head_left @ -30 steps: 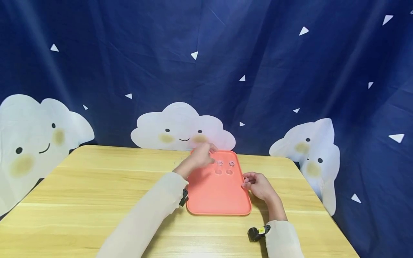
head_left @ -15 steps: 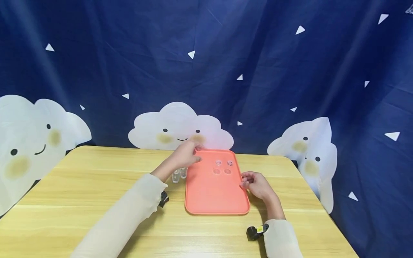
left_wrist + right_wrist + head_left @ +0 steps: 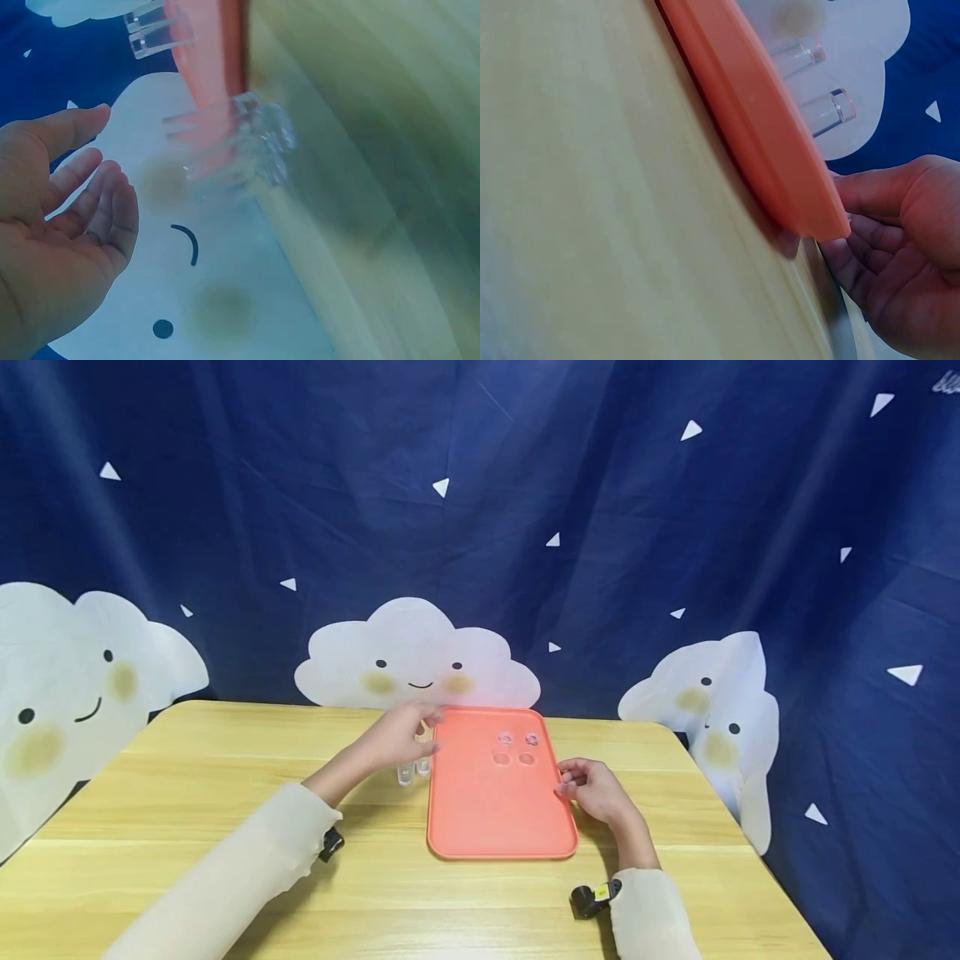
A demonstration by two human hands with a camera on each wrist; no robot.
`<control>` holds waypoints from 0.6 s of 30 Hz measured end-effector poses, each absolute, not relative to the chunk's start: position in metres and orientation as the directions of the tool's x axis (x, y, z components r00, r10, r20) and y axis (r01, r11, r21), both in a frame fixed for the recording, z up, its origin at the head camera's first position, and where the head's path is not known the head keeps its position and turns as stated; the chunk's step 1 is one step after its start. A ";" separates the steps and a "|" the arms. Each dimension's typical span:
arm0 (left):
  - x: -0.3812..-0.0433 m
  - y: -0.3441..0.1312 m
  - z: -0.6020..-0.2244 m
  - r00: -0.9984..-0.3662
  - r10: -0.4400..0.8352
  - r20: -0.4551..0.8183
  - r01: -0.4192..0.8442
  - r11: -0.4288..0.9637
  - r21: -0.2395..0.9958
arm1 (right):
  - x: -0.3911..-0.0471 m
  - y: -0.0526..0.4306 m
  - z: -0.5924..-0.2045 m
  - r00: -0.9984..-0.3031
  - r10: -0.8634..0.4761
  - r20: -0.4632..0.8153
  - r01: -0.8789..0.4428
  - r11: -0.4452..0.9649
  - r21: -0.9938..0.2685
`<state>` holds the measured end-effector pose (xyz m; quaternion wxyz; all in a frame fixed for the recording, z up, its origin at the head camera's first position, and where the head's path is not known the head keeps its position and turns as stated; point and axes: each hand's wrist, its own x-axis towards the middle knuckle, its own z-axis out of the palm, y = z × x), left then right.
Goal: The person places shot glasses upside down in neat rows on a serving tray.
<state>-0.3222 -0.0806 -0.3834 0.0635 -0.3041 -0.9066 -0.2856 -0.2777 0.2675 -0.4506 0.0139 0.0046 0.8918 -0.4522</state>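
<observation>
My left hand (image 3: 397, 735) is over the table at the tray's upper left edge, fingers loosely bent. Nothing lies between thumb and fingers of the left hand (image 3: 82, 202) in the left wrist view. Close under it stand small clear glasses (image 3: 406, 774), partly hidden by the hand. A coral-red tray (image 3: 498, 818) lies lengthwise on the table, bearing several small clear glasses (image 3: 527, 759) in its far right part. At the tray's right edge my right hand (image 3: 600, 792) holds the rim; in the right wrist view the thumb (image 3: 877, 191) is at the rim, with fingers lower down.
The wooden table (image 3: 225, 777) ends at the back against a dark blue curtain (image 3: 360, 485) with white clouds (image 3: 420, 635). Black cameras (image 3: 592, 900) sit at both cream sleeves (image 3: 652, 914).
My left hand has moved left from over the tray to its left edge, uncovering glasses beside the tray. The right hand stays at the right rim; the view has shifted slightly.
</observation>
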 end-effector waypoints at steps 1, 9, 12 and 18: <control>-0.321 -0.083 -0.384 -0.802 0.522 0.290 0.594 0.651 0.473 | -0.278 0.268 -0.451 -1.000 -0.004 -0.029 0.021 0.590 -0.807; -0.315 -0.102 -0.394 -0.770 0.555 0.316 0.638 0.654 0.406 | -0.278 0.267 -0.450 -1.000 -0.003 -0.019 0.014 0.599 -0.800; -0.313 -0.109 -0.398 -0.775 0.551 0.309 0.631 0.653 0.419 | -0.279 0.267 -0.451 -1.000 -0.001 -0.014 0.011 0.601 -0.799; -0.310 -0.120 -0.405 -0.808 0.521 0.275 0.587 0.669 0.456 | -0.279 0.268 -0.451 -1.000 -0.026 0.009 -0.023 0.599 -0.800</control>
